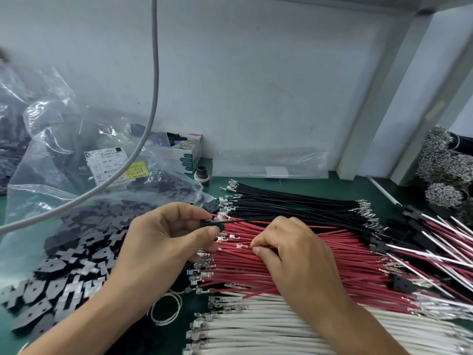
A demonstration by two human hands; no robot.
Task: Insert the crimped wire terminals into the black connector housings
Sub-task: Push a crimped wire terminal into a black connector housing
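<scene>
Even, cool overhead light; soft shadows beneath the hands [163, 234]. Glare on the plastic bags [51, 139]. Wide-angle bowing and blur toward the edges.

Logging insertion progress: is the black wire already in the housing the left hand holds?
In: the black wire runs straight into the housing pinched by the left hand.

Your bench is facing a pale wall [256, 85].
A green mat [345, 179] is covering the tabletop; a white post [399, 103] is rising at right.

Grey cable [151, 103] hanging at left; small cardboard box [188, 156] against wall; white loop [166, 310] on green mat [15, 254].
</scene>
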